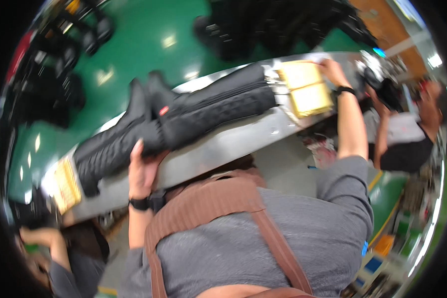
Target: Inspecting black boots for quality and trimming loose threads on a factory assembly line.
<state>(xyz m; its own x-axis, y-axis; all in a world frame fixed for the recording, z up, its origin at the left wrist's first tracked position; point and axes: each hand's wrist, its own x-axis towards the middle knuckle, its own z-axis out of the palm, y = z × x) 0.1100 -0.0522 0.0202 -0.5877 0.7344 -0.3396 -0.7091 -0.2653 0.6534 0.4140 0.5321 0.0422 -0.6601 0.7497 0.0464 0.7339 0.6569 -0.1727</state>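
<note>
Several tall black boots [218, 107] lie in a row along a narrow metal bench in front of me, zips and a small red tag showing. At the near side of the row, my left hand [144, 171] has its thumb up against a black boot, the fingers partly hidden beside it. My right arm reaches out to the far right, where my right hand [333, 72] pinches the far corner of a yellow bundle [308, 89] with a band across it. This bundle rests on the bench just past the boot tops. The picture is somewhat blurred.
Another yellow piece [67, 184] lies at the bench's left end. One co-worker [407, 129] is at the right, another [69, 248] at the lower left. Dark boots [233, 30] hang or stand beyond the metal bench [218, 144], over a green floor [139, 44].
</note>
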